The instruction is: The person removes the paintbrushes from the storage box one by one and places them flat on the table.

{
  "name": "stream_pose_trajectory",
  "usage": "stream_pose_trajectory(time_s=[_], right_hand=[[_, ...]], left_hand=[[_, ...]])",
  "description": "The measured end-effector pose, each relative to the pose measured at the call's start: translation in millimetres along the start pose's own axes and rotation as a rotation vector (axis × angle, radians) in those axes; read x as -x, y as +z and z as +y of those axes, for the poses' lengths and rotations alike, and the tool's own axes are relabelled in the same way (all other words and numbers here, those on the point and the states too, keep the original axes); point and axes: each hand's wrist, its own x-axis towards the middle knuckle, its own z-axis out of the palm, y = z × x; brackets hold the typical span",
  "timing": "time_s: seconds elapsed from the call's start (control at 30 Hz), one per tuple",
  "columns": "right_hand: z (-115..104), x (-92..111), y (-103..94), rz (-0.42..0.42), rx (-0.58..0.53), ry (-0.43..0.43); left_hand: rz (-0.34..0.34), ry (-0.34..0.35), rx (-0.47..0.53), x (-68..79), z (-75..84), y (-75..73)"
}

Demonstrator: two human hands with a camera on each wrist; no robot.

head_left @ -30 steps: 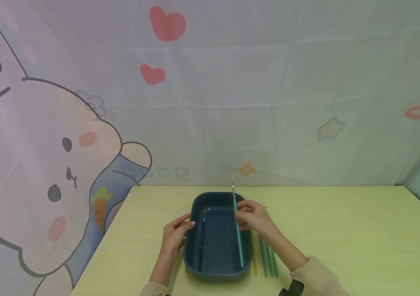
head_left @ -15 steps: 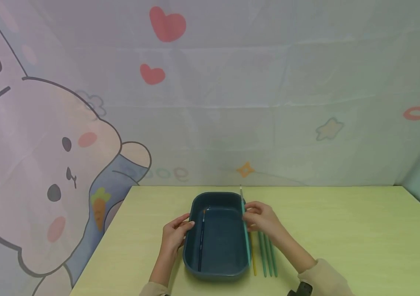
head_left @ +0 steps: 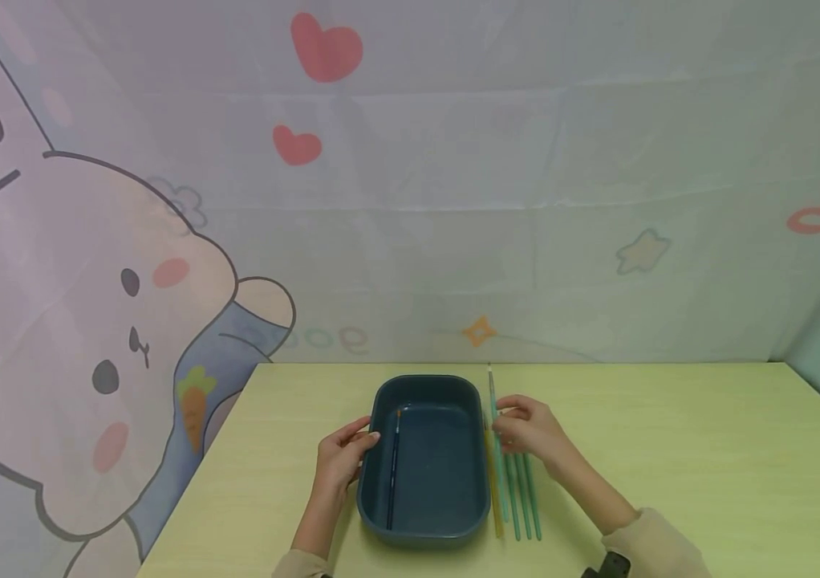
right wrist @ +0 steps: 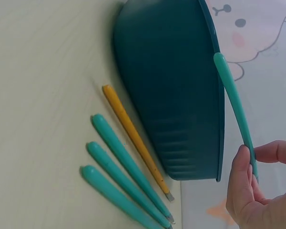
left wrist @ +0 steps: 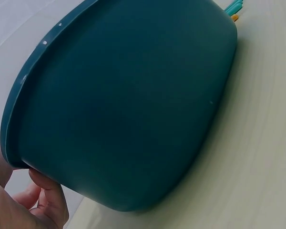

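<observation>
A deep teal plastic basin stands on the table. My left hand grips its left rim, thumb over the edge and fingers beneath, as the left wrist view confirms. Inside the basin, along its left side, lies a dark-handled paintbrush. My right hand pinches a green paintbrush between thumb and fingers. That brush hangs raised off the table, just right of the basin, bristles pointing away. Below it lie a yellow paintbrush and three green paintbrushes, roughly side by side; their far ends are partly hidden by my hand.
The pale yellow table extends to both sides of the basin. Behind its far edge hangs a cloth backdrop printed with a rabbit, hearts and stars.
My right hand has carried the green paintbrush rightward, from above the basin's inside, across its right rim, to over the brushes on the table. The left hand and basin have stayed put.
</observation>
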Motion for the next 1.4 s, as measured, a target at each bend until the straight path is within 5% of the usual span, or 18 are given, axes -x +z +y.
stream_pose_trajectory(time_s=[1.4], right_hand=[[43.2, 3.9, -44.7, -0.006, 0.079, 0.126]], left_hand=[[-0.002, -0.015, 0.013, 0.2, -1.3, 0.3]])
